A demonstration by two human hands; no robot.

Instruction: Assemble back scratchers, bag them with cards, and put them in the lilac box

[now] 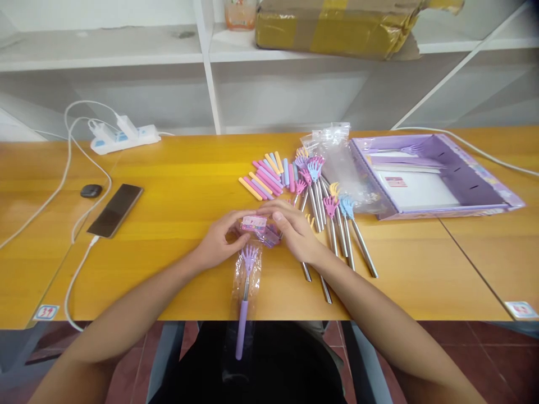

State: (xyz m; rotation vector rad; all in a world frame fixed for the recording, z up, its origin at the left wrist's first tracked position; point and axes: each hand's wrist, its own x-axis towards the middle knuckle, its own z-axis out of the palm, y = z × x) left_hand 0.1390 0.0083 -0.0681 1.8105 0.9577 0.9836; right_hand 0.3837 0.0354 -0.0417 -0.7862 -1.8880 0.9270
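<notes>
My left hand [221,240] is closed, its thumb and fingers around a small pink printed card [254,224]. Curled beside it, my right hand [297,231] has its fingertips near the left fingers; what it grips is partly hidden. Small purple printed pieces [269,236] lie between the two hands. Just below, a purple extendable back scratcher [242,325] sits in a clear plastic bag [253,283] that reaches past the table's front edge. Several metal-rod back scratchers [362,247] with coloured hand-shaped heads lie right of my right hand, partly under the forearm.
Several pastel handle sleeves [267,177] lie beyond my hands. Clear bags [337,163] rest beside a purple box [484,209] at right. A phone [115,210], black mouse-like object [91,191], cables and power strip [126,140] are left. A taped carton [337,28] sits on the shelf.
</notes>
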